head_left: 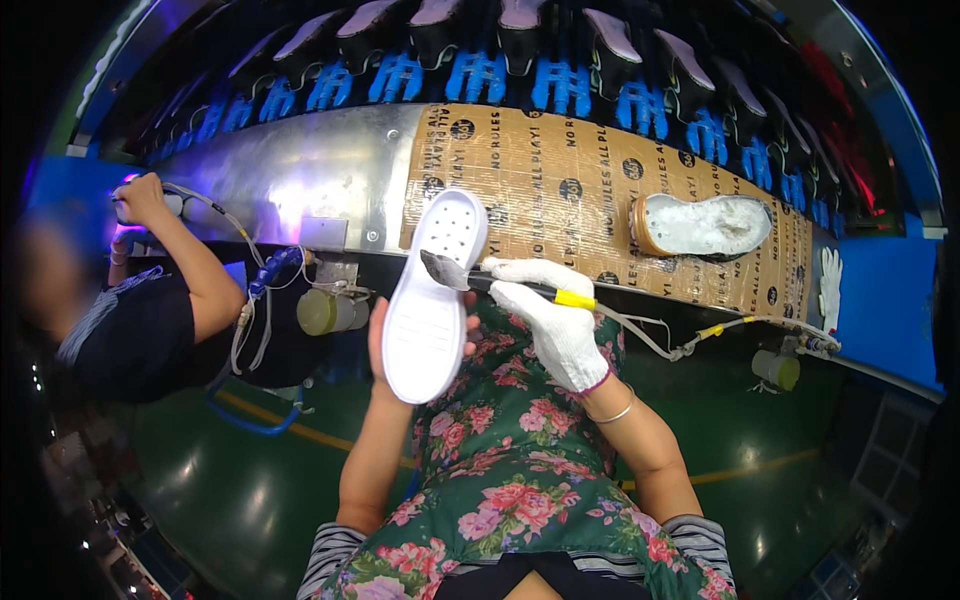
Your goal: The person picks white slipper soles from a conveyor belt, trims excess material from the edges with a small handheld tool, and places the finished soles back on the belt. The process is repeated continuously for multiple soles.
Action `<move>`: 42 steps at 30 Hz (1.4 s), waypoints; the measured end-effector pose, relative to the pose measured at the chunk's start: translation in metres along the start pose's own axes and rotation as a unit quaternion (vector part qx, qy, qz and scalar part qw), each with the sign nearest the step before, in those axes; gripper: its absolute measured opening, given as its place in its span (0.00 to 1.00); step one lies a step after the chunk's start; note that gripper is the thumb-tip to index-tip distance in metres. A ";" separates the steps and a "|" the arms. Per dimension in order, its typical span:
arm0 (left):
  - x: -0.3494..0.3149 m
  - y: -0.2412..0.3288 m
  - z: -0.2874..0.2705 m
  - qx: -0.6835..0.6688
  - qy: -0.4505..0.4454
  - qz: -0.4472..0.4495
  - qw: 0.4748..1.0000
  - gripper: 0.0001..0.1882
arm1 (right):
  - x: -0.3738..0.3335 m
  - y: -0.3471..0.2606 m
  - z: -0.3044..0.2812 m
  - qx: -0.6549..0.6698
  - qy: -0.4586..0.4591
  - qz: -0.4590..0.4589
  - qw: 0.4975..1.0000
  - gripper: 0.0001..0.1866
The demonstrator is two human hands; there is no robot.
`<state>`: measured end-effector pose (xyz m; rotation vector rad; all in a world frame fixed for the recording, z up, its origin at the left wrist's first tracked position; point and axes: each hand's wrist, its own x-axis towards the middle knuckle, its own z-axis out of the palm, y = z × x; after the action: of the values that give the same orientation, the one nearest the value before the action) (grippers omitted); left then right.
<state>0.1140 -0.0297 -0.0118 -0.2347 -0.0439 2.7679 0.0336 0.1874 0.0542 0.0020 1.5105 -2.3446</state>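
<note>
My bare left hand [377, 338] supports a white shoe sole [424, 345] from beneath, with thumb on one edge and fingertips on the other. The sole's hollowed inner face is up, with small round holes toward its far end. A white knitted glove covers my right hand [560, 335], which is closed round a brush [510, 286] with a dark handle and yellow band. The brush's flat bristles lie over the middle of the sole and appear to touch it. From the handle a pale hose [645, 338] runs off to the right.
Printed brown cardboard [540, 180] covers part of the metal bench [340, 150]. A tan-rimmed, sole-shaped piece [705, 225] with a patchy white surface lies there. Behind, dark shoe forms [520, 40] stand on blue holders [475, 78]. A co-worker's arm [190, 250] is at left; a spare glove [830, 285] is at right.
</note>
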 end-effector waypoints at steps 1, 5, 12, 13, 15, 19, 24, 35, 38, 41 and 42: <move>0.000 -0.011 0.000 -0.028 0.007 0.013 0.999 0.49 | 0.000 -0.008 0.000 -0.081 -0.014 -0.028 0.996 0.12; 0.012 -0.044 0.004 -0.010 -0.007 0.047 0.999 0.52 | 0.004 -0.037 0.004 -0.284 -0.071 -0.269 0.917 0.10; 0.031 -0.077 0.028 0.176 0.120 0.132 0.968 0.55 | 0.016 -0.072 0.019 -0.452 -0.108 -0.435 0.771 0.17; 0.030 -0.081 0.027 0.181 0.121 0.139 0.966 0.55 | 0.021 -0.068 0.020 -0.465 -0.111 -0.467 0.744 0.21; 0.029 -0.086 0.013 0.197 0.106 0.129 0.966 0.55 | 0.019 -0.070 0.022 -0.494 -0.116 -0.487 0.711 0.22; 0.021 -0.087 -0.017 0.143 0.094 0.091 0.981 0.54 | 0.010 -0.061 0.032 -0.472 -0.144 -0.503 0.709 0.18; 0.030 -0.077 -0.010 0.138 0.063 0.151 0.977 0.52 | 0.006 -0.061 0.021 -0.345 -0.167 -0.388 0.838 0.19; 0.044 -0.057 -0.014 0.222 0.090 0.260 0.935 0.52 | 0.010 -0.041 0.011 -0.308 -0.135 -0.393 0.856 0.14; 0.052 -0.050 0.001 0.083 -0.062 0.209 0.972 0.54 | 0.012 -0.025 0.018 -0.361 -0.104 -0.484 0.791 0.17; 0.056 -0.039 0.000 0.149 -0.036 0.152 0.977 0.59 | 0.001 -0.010 0.027 -0.336 -0.159 -0.467 0.802 0.15; 0.061 -0.034 0.001 0.104 -0.115 0.124 0.980 0.59 | -0.001 -0.006 0.025 -0.303 -0.185 -0.433 0.828 0.14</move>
<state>0.0695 0.0240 -0.0183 0.1452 0.2311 3.0051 0.0377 0.1676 0.0710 -1.4828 2.2400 -2.0358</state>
